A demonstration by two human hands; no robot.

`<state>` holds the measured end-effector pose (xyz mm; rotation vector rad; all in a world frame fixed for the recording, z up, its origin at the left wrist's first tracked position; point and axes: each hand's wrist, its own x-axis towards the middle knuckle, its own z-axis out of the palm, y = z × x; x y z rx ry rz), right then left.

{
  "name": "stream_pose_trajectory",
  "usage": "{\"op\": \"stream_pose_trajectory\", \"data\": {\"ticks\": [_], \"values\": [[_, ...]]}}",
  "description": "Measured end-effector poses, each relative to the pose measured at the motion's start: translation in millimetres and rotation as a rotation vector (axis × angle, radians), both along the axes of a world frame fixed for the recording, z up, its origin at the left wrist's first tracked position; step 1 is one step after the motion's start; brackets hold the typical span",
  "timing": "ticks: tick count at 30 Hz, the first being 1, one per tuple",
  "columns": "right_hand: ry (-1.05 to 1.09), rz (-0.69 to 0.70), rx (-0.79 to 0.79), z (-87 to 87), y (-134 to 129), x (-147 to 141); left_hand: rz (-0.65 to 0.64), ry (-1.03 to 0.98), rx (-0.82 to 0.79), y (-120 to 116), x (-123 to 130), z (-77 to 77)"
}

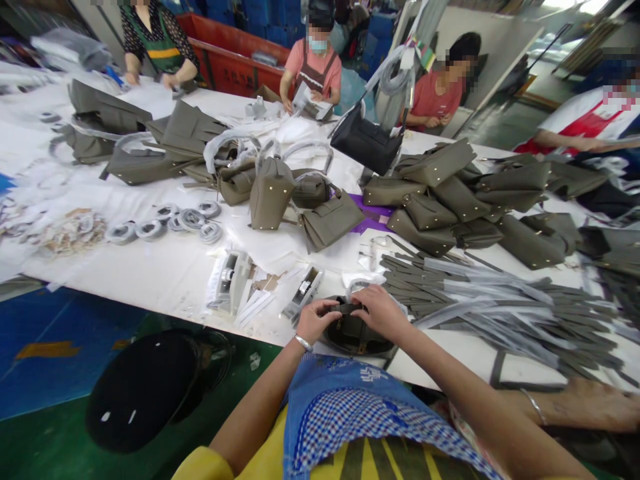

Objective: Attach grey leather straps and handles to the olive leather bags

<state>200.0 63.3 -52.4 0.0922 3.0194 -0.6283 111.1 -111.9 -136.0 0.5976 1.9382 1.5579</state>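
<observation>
At the table's near edge stands an olive-grey handbag, its open top facing me. A short dark strap stretches across that opening. My left hand pinches the strap's left end, thumb and fingers closed. On the other end, my right hand is closed in the same way. The fingertips are a little apart, with the strap between them. A plastic-wrapped handle loops up behind my right hand. Left of the bag lies a tape dispenser.
A second tape dispenser sits farther left, near rolled wrapped coils. Many loose straps cover the right side. Piled olive bags lie behind. A black stool stands below left. Another person's forearm reaches in at right; several co-workers face the table.
</observation>
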Motion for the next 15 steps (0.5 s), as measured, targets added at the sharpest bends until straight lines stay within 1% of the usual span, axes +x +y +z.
{"op": "stream_pose_trajectory", "data": {"ticks": [3,8,11,13,15], "values": [[-0.011,0.031,0.023,-3.0,0.9,-2.2,-0.004,-0.003,-0.014,2.0,1.8,-0.3],[-0.033,-0.009,-0.101,-3.1,-2.0,-10.3,0.006,-0.05,0.024,2.1,-0.5,-1.0],[-0.025,0.023,-0.14,-1.1,-2.9,-11.0,0.002,-0.014,0.014,2.0,-1.4,3.8],[-0.033,0.06,-0.114,-1.7,-4.1,-9.8,0.028,0.055,-0.017,3.1,0.8,8.2],[-0.06,0.083,-0.029,-4.1,-5.6,-8.6,0.08,0.121,-0.055,4.6,5.3,12.2]]}}
